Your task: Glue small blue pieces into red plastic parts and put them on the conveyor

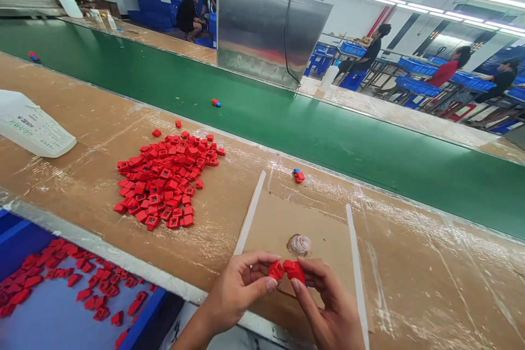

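Over the table's near edge, my left hand [240, 287] pinches a small red plastic block [276, 270] between thumb and fingers. My right hand [328, 301] grips a second red plastic piece [293, 270], with a trace of blue at its lower side. The two pieces face each other almost end to end; I cannot tell whether they touch. Just beyond my fingers, a whitish round lump [301, 244] sits on a cardboard sheet [315, 216]. Farther off lies a red and blue piece [299, 176]. A heap of red blocks [168, 175] is spread to the left.
A green conveyor belt [262, 112] crosses behind the table, carrying a red and blue piece [216, 103]. At left lies a translucent bottle [36, 126]. Below it, a blue bin [151, 306] holds many red blocks. A metal panel [266, 27] stands beyond; people [191, 13] sit farther back.
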### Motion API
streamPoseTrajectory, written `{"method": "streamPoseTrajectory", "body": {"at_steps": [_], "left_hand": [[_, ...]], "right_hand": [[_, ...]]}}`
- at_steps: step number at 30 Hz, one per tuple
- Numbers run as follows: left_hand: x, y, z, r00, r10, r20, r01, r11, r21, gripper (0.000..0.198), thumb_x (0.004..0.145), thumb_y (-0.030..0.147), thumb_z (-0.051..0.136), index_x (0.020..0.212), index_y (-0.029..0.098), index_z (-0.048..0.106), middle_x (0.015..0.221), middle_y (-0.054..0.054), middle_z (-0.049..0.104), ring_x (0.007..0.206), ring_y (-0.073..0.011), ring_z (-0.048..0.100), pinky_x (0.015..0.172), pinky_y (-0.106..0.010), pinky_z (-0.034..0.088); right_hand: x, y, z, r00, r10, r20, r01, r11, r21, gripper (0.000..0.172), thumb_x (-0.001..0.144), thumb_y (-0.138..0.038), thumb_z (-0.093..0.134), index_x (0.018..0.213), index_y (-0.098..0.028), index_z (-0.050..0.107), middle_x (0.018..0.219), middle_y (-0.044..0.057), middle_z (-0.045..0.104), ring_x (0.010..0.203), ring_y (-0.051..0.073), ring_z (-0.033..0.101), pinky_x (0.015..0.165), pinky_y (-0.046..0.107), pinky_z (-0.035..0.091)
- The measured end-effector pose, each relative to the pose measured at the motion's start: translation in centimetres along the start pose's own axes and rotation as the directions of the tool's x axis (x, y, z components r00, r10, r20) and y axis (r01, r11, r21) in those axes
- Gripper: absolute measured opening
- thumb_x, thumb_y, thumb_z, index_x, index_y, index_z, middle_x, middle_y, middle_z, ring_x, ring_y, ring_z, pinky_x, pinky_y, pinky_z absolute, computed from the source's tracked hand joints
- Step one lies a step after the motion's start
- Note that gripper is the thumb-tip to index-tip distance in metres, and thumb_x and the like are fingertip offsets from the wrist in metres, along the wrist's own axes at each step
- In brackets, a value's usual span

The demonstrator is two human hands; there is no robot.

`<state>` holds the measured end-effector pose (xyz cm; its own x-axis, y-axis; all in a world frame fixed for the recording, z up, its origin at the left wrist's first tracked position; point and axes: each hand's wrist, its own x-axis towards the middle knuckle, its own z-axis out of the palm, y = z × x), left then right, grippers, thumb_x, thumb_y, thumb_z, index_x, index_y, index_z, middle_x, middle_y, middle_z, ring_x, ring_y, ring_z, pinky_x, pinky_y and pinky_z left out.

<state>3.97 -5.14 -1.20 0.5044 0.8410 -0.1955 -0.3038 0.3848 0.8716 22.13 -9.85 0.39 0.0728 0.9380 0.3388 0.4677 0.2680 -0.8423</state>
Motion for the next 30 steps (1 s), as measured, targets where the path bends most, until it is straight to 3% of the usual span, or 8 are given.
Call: {"method": "streamPoseTrajectory", "body": {"at_steps": [6, 19, 23, 30], "left_hand": [[0.0, 0.3, 0.1, 0.998, -0.013, 0.057, 0.015, 0.999, -0.029, 0.034, 0.083, 0.028, 0.075, 0.115, 0.017, 0.071, 0.101, -0.010, 0.077, 0.094, -0.0237, 0.070, 0.089, -0.035, 0.051], [-0.1, 0.5, 0.2, 0.999, -0.018, 0.046, 0.016, 0.999, 0.032, 0.031, 0.086, 0.025, 0.072, 0.116, 0.018, 0.071, 0.104, -0.010, 0.077, 0.096, -0.0244, 0.070, 0.089, -0.035, 0.052], [0.0, 0.5, 0.2, 1.000, 0.004, 0.020, -0.006, 0.996, 0.088, 0.029, 0.086, 0.022, 0.070, 0.114, 0.018, 0.072, 0.103, -0.009, 0.075, 0.094, -0.0241, 0.070, 0.087, -0.033, 0.054], [-0.1, 0.4, 0.2, 0.997, 0.061, -0.039, -0.046, 0.953, 0.300, 0.026, 0.087, 0.021, 0.067, 0.112, 0.021, 0.075, 0.099, -0.007, 0.071, 0.092, -0.0227, 0.067, 0.081, -0.030, 0.054]], "right_hand": [[0.1, 0.1, 0.0, 0.999, -0.039, 0.011, 0.039, 0.999, -0.011, 0.017, 0.097, -0.025, 0.061, 0.114, -0.022, 0.062, 0.098, 0.007, 0.068, 0.084, 0.019, 0.069, 0.071, 0.025, 0.060], [-0.1, 0.4, 0.2, 0.997, -0.051, 0.049, 0.051, 0.999, 0.001, 0.014, 0.097, -0.024, 0.060, 0.111, -0.021, 0.062, 0.096, 0.008, 0.065, 0.081, 0.021, 0.065, 0.067, 0.027, 0.058], [-0.4, 0.3, 0.4, 0.997, -0.035, 0.073, 0.037, 0.999, -0.020, 0.007, 0.098, -0.023, 0.060, 0.104, -0.022, 0.063, 0.090, 0.005, 0.063, 0.076, 0.019, 0.063, 0.066, 0.025, 0.054], [-0.9, 0.6, 1.0, 0.996, -0.015, 0.092, 0.015, 1.000, 0.001, 0.010, 0.099, -0.018, 0.057, 0.104, -0.023, 0.064, 0.089, 0.005, 0.061, 0.077, 0.019, 0.062, 0.067, 0.025, 0.053]]}}
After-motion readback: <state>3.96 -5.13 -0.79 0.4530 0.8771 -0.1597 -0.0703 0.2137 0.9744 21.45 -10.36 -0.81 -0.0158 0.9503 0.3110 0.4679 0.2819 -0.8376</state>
